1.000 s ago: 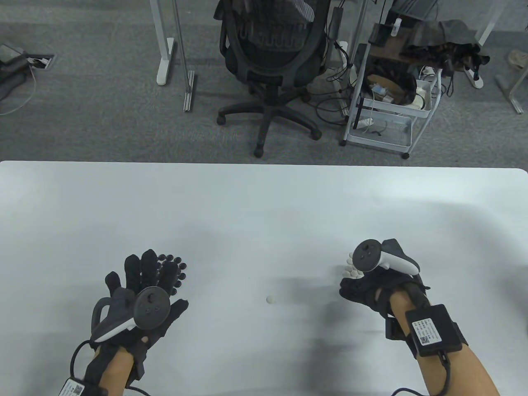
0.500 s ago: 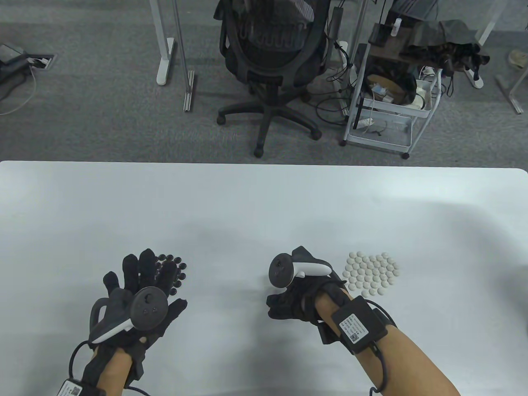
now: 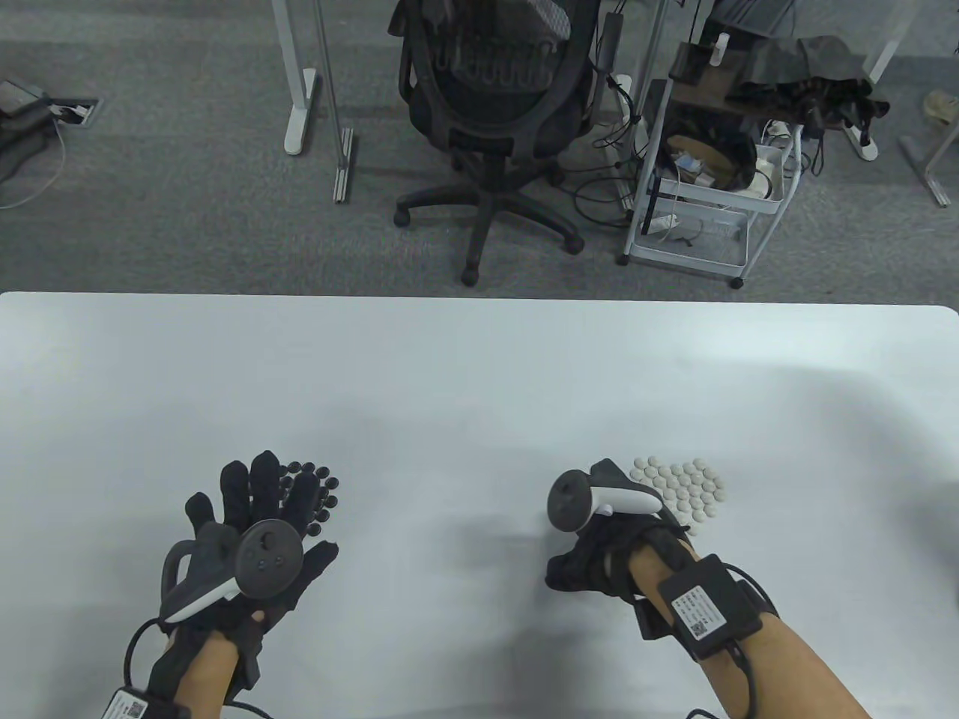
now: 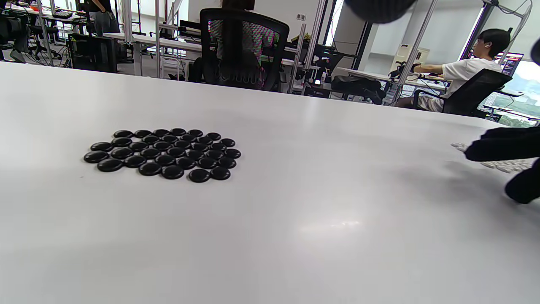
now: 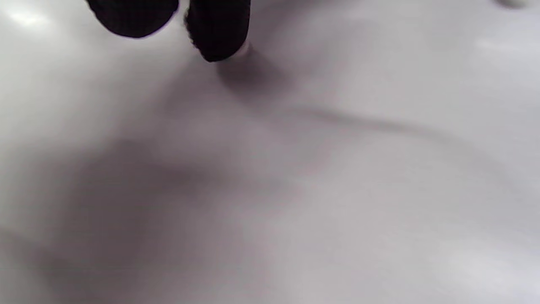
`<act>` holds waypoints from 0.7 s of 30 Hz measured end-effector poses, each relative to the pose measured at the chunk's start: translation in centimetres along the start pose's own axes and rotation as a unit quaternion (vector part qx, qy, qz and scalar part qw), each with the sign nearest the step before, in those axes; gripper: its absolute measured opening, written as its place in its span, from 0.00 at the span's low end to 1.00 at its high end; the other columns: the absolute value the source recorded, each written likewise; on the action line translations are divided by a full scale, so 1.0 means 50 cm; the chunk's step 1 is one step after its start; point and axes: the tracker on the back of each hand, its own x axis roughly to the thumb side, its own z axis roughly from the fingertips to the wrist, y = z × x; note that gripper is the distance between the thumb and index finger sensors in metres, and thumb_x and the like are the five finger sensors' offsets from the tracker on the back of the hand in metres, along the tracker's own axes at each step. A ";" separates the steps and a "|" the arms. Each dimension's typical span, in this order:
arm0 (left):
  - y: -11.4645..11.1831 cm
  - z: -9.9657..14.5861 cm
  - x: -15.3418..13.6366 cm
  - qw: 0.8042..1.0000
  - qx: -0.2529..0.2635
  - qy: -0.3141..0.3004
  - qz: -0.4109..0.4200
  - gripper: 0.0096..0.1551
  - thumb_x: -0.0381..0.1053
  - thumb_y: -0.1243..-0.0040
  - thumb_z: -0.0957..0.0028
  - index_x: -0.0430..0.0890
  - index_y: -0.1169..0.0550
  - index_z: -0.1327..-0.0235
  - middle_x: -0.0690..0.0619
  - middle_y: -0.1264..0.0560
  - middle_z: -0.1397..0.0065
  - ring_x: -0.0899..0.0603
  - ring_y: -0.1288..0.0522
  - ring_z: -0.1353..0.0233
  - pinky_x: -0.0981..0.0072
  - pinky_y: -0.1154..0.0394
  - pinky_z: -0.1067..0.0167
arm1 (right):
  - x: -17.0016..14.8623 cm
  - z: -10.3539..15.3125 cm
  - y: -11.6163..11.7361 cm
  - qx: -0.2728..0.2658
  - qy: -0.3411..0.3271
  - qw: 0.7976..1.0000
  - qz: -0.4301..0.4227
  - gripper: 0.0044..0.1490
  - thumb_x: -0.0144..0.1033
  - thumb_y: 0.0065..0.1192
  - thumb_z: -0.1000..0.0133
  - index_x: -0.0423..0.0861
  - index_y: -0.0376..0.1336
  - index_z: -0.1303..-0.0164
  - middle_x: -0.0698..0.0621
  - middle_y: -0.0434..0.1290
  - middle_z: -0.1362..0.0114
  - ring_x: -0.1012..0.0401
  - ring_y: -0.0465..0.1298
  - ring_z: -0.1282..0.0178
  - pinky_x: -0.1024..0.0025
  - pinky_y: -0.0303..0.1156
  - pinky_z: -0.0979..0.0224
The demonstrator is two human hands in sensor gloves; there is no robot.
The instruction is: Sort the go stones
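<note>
- The glossy black round Go stones (image 4: 162, 153) lie in a tight flat cluster on the white tabletop (image 3: 464, 374), partly under the fingers of the left hand (image 3: 247, 539) in the table view.
- The matte white round Go stones (image 3: 685, 494) form a similar patch just beside the right hand (image 3: 599, 554).
- Left grip: fingers spread flat, holding nothing.
- Right grip: fingers curled downward; whether they pinch a stone, I cannot tell, since the wrist view shows only two dark fingertips (image 5: 217, 29) near the surface.
- The stones look small, hard, smooth and light, so likely slippery; a thumb-and-forefinger pinch across the thin rim should suit best.
</note>
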 end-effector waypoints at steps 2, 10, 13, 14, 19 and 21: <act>0.000 0.000 0.000 1.000 0.001 0.000 0.000 0.45 0.62 0.62 0.32 0.41 0.58 0.12 0.25 0.77 0.19 0.18 0.78 0.27 0.13 0.74 0.43 | -0.045 0.015 0.007 -0.007 0.023 1.000 -0.020 0.36 0.54 0.45 0.38 0.51 0.58 0.20 0.35 0.25 0.19 0.33 0.20 0.28 0.20 0.26 0.35; -0.002 -0.001 0.003 1.000 -0.001 -0.002 -0.003 0.45 0.62 0.62 0.32 0.41 0.58 0.12 0.25 0.77 0.19 0.18 0.78 0.27 0.13 0.74 0.43 | -0.145 0.038 0.015 -0.032 0.083 0.994 -0.065 0.37 0.54 0.45 0.38 0.53 0.52 0.19 0.35 0.22 0.20 0.33 0.19 0.29 0.20 0.25 0.35; -0.001 -0.001 0.005 1.000 -0.002 -0.002 -0.005 0.45 0.62 0.62 0.32 0.41 0.58 0.12 0.25 0.77 0.19 0.18 0.78 0.27 0.13 0.74 0.43 | -0.155 0.038 0.013 -0.039 0.093 0.992 -0.070 0.37 0.54 0.45 0.38 0.53 0.51 0.18 0.35 0.22 0.20 0.33 0.19 0.29 0.20 0.25 0.35; -0.001 0.000 0.005 1.000 -0.001 -0.002 -0.004 0.45 0.62 0.62 0.32 0.41 0.58 0.12 0.25 0.77 0.19 0.18 0.78 0.27 0.13 0.74 0.43 | -0.157 0.038 0.012 -0.040 0.095 0.992 -0.070 0.38 0.54 0.45 0.38 0.53 0.51 0.18 0.35 0.22 0.20 0.33 0.19 0.29 0.20 0.25 0.35; 0.000 0.000 0.004 1.000 0.000 0.000 -0.002 0.45 0.62 0.62 0.32 0.41 0.58 0.12 0.25 0.77 0.19 0.18 0.78 0.27 0.13 0.74 0.43 | -0.172 0.039 0.006 -0.045 0.102 0.990 -0.086 0.38 0.54 0.45 0.38 0.52 0.52 0.18 0.35 0.22 0.19 0.33 0.19 0.29 0.20 0.25 0.35; -0.001 0.000 0.005 1.000 -0.001 0.000 -0.003 0.45 0.62 0.62 0.32 0.41 0.58 0.12 0.25 0.77 0.19 0.18 0.78 0.27 0.13 0.74 0.43 | -0.177 0.039 0.005 -0.046 0.103 0.990 -0.090 0.38 0.54 0.45 0.38 0.52 0.52 0.18 0.35 0.23 0.19 0.33 0.19 0.29 0.20 0.25 0.35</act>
